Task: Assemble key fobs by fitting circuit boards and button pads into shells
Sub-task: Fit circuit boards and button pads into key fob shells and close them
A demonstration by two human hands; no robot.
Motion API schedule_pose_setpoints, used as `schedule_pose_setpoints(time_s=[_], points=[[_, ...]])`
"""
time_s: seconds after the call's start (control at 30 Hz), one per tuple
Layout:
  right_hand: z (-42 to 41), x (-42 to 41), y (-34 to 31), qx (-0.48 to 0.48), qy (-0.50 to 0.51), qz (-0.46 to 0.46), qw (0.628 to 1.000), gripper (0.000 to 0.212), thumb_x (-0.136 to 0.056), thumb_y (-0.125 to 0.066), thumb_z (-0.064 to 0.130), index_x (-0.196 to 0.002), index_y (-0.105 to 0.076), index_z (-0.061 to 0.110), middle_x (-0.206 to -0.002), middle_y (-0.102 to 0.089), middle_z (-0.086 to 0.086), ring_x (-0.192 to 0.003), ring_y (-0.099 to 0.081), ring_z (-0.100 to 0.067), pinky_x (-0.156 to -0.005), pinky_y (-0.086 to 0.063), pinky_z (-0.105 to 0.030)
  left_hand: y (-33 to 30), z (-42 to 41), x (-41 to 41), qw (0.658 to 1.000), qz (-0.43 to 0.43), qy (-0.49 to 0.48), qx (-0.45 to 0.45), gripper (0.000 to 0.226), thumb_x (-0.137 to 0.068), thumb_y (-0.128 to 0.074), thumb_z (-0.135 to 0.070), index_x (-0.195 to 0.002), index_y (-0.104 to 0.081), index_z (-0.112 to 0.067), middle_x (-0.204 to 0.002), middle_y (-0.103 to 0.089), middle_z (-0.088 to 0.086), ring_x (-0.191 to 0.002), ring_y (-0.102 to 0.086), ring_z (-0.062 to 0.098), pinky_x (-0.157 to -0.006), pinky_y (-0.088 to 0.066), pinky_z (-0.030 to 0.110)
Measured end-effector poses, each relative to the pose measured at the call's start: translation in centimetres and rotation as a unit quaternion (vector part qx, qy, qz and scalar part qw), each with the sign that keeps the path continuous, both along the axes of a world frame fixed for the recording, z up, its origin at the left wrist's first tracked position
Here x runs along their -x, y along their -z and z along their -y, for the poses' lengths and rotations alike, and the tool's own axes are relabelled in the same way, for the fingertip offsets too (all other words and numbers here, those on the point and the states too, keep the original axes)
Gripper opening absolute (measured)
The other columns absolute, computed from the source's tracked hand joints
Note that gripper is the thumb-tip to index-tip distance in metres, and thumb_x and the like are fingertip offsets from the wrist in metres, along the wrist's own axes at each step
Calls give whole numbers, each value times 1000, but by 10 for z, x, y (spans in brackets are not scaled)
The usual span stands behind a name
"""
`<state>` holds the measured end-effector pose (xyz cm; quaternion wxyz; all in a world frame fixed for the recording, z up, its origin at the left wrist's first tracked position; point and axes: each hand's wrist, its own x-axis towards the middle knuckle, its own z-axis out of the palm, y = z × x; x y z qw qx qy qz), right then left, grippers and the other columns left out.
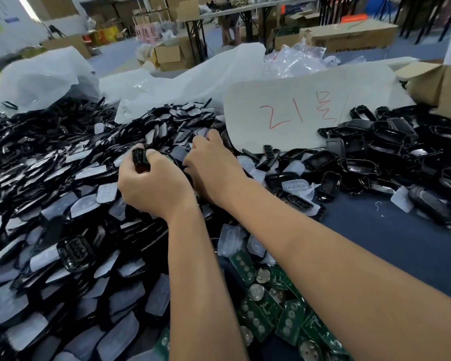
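Your left hand [151, 183] is curled round a black shell [141, 158], thumb on top, with a sliver of green showing just right of the thumb, probably a board already in it. The shell is held just above the big pile [63, 230] of finished-looking fobs with white pads facing up.

Your right hand [211, 165] sits just right of the shell, fingers bent down into the pile edge; what the tips are on is hidden, so you can't tell if it's pinching anything. It may be after a pad.

Step, as a guess: mid-assembly of one fob, board seated or being seated, pad next.

Loose pads [296, 185] lie right of the shell, on the blue table [375, 243]. Empty shells [388, 147] are heaped further right, below the white card [297, 113] with red writing. Green boards [266, 303] lie nearer you than the shell, between your forearms.

Next move calls for picking one pad, turning it so its bumps match the shell's button holes, and pressing it flat without shifting the board. Keep the left grip steady while you do it.
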<state>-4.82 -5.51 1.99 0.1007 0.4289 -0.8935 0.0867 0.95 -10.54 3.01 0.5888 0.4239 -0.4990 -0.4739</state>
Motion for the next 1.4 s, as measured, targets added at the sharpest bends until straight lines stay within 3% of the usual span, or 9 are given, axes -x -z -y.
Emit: schedule_pose_setpoints(time_s=[0.17,0.3,0.47,0.57,0.67,0.83,1.03,1.17,1.4], points=[[-43,2,-9,201,65,35,977,30,-107,-51,20,-88,-72,13,-87,-55,-4,-91,-52,-23,-81,-31,-34,2,-6,7,999,1,34,37,7,-88,-70,-19,-91,-75,-15,-83,-68,-11,-77,-65,7,-72,-54,18],[-123,3,-1,473,156,212,841,28,-101,-63,19,-80,-76,8,-71,-65,-5,-68,-51,-9,-68,-35,-33,4,-33,22,972,-25,232,37,11,-87,-76,-16,-92,-68,-22,-81,-70,-1,-68,-63,17,-68,-60,41],[-223,-11,27,617,239,261,703,21,-99,-68,13,-97,-80,30,-97,-80,11,-97,-72,-4,-86,-57,-21,12,-93,36,743,133,650,83,17,-84,-84,-10,-96,-73,-14,-70,-75,0,-56,-64,12,-57,-54,27],[-261,-24,41,631,258,252,687,26,-97,-71,13,-88,-76,37,-90,-78,23,-89,-71,7,-74,-52,-8,25,-129,40,614,227,745,124,16,-82,-87,-12,-90,-74,-14,-66,-72,4,-53,-63,14,-54,-52,25],[-283,-33,50,632,269,257,680,24,-97,-72,13,-88,-77,35,-89,-78,22,-85,-71,8,-71,-51,-8,35,-151,41,548,272,771,175,13,-81,-87,-9,-90,-78,-11,-69,-73,6,-58,-63,14,-58,-54,28],[-293,-37,58,635,261,262,678,19,-94,-76,13,-89,-76,31,-81,-77,17,-76,-67,1,-73,-52,-17,44,-147,40,589,312,705,244,36,-69,-96,-22,-101,-79,-22,-92,-77,-4,-64,-58,-4,-71,-52,18],[-288,-37,54,657,216,335,640,14,-92,-76,5,-93,-79,19,-81,-77,7,-74,-65,-8,-76,-54,-27,42,-156,40,642,150,736,150,22,-81,-86,-8,-99,-79,-17,-87,-79,3,-76,-74,17,-68,-59,27],[-294,-36,54,659,169,419,602,12,-92,-73,2,-100,-80,7,-95,-77,-14,-87,-66,-23,-80,-54,-33,42,-159,40,632,124,756,115,17,-84,-80,2,-87,-78,-14,-72,-75,10,-65,-70,20,-66,-57,25],[-295,-37,54,691,118,476,531,20,-95,-64,-3,-105,-78,8,-101,-80,-11,-88,-74,-20,-77,-61,-29,40,-166,37,597,124,792,26,9,-94,-69,3,-93,-71,-6,-88,-70,21,-80,-67,27,-69,-59,27]])
